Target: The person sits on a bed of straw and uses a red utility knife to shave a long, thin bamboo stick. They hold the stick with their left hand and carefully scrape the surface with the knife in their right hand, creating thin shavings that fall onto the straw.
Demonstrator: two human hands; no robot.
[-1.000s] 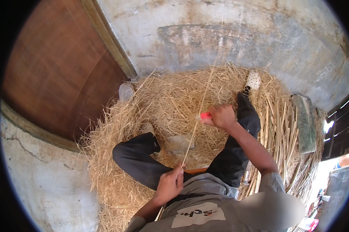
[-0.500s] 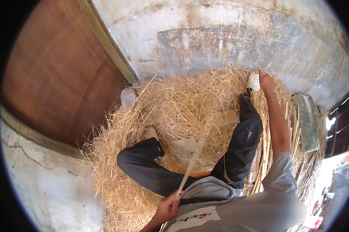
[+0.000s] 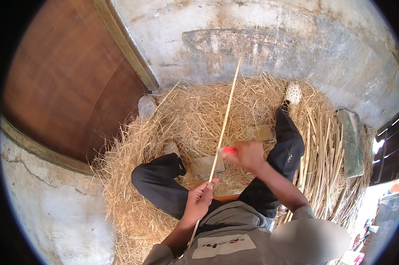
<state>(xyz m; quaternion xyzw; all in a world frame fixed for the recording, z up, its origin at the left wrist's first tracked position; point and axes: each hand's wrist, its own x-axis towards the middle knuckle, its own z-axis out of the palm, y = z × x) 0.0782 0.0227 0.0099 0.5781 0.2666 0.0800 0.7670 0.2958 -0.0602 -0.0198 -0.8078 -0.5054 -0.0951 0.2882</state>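
A long, thin, pale stick (image 3: pixel 229 104), like a bamboo strip, slants up from my lap, its far tip in front of the wall. My left hand (image 3: pixel 200 199) is closed around its lower part, and the tail end runs down past my wrist. My right hand (image 3: pixel 249 155) is closed on a small red-handled tool (image 3: pixel 229 151). Motion blurs this tool, and its working end lies against or right beside the stick, above my left hand. Whether it touches the stick I cannot tell.
Loose straw-like shavings (image 3: pixel 199 108) cover the floor around my legs. A flat brick (image 3: pixel 208 165) lies between them. Long split strips (image 3: pixel 316 154) are piled at my right, beside a greenish stone block (image 3: pixel 351 143). A wall (image 3: pixel 252 48) and a brown door (image 3: pixel 66 84) stand ahead and left.
My right hand has come back from beside the far right shoe to the stick, and the red tool now shows in it. The stick is raised higher, with my left hand still on it.
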